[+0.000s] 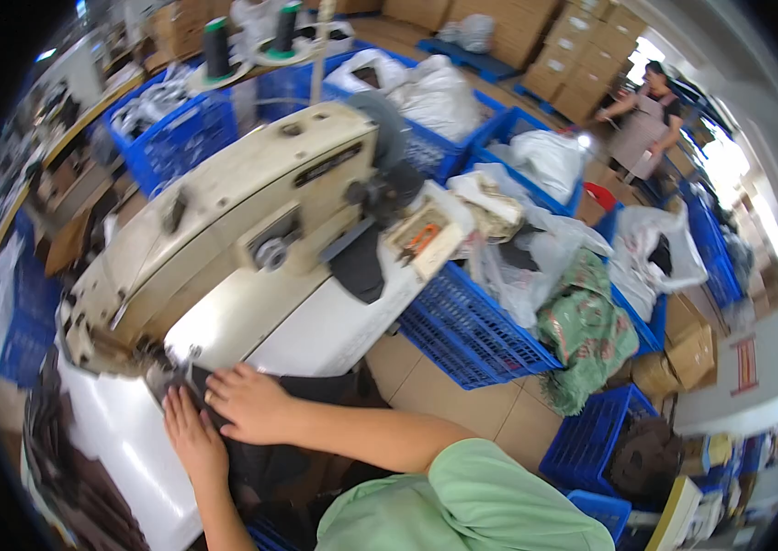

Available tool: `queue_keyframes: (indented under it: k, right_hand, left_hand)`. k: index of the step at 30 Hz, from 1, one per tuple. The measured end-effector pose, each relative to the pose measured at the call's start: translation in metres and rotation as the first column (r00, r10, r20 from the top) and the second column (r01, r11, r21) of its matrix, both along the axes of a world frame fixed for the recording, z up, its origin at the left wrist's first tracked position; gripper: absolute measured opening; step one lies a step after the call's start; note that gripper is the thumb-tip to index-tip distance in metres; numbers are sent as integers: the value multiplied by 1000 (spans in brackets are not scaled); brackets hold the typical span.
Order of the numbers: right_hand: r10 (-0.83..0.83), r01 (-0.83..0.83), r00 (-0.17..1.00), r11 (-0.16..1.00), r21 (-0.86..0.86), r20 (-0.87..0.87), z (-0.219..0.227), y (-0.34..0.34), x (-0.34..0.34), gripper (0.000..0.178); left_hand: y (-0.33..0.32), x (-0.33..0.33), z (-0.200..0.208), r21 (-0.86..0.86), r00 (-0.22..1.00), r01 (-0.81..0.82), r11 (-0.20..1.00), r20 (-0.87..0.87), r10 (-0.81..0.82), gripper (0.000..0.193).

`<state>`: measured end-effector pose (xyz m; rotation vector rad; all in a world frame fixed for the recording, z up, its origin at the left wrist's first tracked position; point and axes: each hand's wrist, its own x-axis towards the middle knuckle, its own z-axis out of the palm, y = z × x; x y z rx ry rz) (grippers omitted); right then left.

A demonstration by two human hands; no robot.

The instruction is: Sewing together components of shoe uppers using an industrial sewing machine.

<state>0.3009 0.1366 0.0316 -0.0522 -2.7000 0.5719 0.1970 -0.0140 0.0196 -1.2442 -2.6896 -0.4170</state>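
Both my hands lie on dark fabric [265, 464] at the needle end of a cream sewing machine [224, 197]. My left hand [194, 436] is laid flat at the fabric's left edge, fingers stretched toward the presser foot area. Just right of it, my right hand [247, 402] presses down with its fingers extended, a ring on one of them. The needle and presser foot are too small to make out clearly. The fabric runs from under my hands toward my lap, and a further dark strip shows behind my right wrist.
On the machine table's right end lie a dark cloth piece [358, 264] and a small tray [426, 237] with an orange tool. Blue crates [476, 326] of bagged goods stand beyond. Two dark thread spools [217, 50] rise behind the machine. Another person [648, 124] stands at the far right.
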Motion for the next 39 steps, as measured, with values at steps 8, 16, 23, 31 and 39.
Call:
queue_keyframes:
  k: [8, 16, 23, 31, 39]
  right_hand:
    - [-17, 13, 993, 999, 33, 113, 11, 26, 9, 51]
    - [45, -43, 997, 998, -39, 59, 9, 25, -2, 48]
    - [76, -71, 995, 996, -60, 69, 10, 30, -3, 46]
    - [56, -51, 990, 998, -41, 130, 14, 26, -2, 48]
    - [3, -5, 990, 1000, 12, 138, 14, 19, -4, 50]
  left_hand:
    - [19, 7, 14, 117, 992, 69, 991, 98, -80, 50]
    - [8, 9, 16, 116, 996, 31, 993, 83, -40, 47]
    - [10, 6, 18, 135, 994, 41, 990, 94, -54, 47]
    - [10, 8, 17, 122, 994, 28, 992, 100, -41, 48]
    - [10, 9, 18, 94, 995, 12, 996, 93, -20, 48]
